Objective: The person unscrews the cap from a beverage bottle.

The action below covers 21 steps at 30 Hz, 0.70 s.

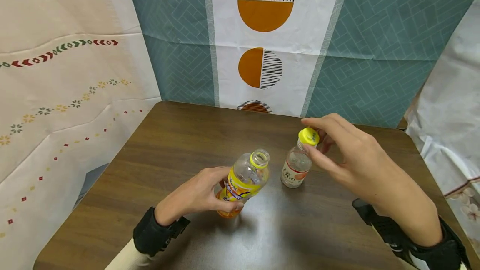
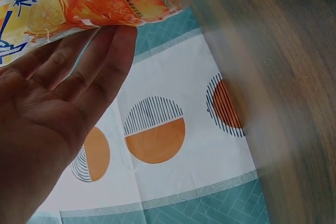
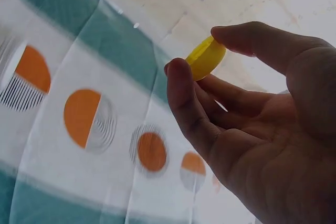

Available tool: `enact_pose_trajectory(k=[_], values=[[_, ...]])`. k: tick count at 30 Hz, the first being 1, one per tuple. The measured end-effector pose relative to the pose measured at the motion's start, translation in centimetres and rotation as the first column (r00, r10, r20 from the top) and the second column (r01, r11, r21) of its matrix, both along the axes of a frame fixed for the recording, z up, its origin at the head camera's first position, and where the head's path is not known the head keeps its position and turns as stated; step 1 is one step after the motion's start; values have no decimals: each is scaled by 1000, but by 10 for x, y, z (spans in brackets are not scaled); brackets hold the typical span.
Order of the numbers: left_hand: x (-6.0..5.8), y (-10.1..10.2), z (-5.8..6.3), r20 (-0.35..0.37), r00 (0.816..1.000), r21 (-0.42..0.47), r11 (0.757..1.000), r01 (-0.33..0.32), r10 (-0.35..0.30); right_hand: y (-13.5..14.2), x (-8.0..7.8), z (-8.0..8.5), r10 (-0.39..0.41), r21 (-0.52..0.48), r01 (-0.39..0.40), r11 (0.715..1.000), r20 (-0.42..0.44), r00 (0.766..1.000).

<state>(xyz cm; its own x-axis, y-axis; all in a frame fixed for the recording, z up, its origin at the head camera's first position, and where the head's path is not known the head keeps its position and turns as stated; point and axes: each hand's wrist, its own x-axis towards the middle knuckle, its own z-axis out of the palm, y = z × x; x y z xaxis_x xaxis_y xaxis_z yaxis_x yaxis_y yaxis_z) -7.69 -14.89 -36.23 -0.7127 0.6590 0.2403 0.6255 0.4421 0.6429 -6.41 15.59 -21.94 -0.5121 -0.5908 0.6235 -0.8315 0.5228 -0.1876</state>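
Between pinching fingertips of the right hand (image 1: 350, 151) sat a yellow cap (image 1: 309, 136); the left hand (image 1: 200, 195) gripped a bottle (image 1: 244, 183), fingers curled.

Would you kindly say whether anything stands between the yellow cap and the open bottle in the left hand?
Nothing visible does: in the head view, only tabletop shows between the yellow cap in the right hand and the open bottle; another bottle appears below the cap.
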Motion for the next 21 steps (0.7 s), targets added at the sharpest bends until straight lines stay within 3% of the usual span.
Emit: enact_pose_trajectory(k=[4, 12, 21], values=[[0, -2, -1, 6, 1000, 2, 1000, -7, 7, 16, -5, 0, -65, -1, 65, 998, -48, 997], [0, -5, -2, 41, 999, -4, 999, -35, 35, 41, -13, -3, -191, -10, 191, 982, -59, 980], [-1, -7, -1, 38, 999, 10, 999, -34, 34, 69, -24, -19, -335, 43, 334, 942, 7, 942]])
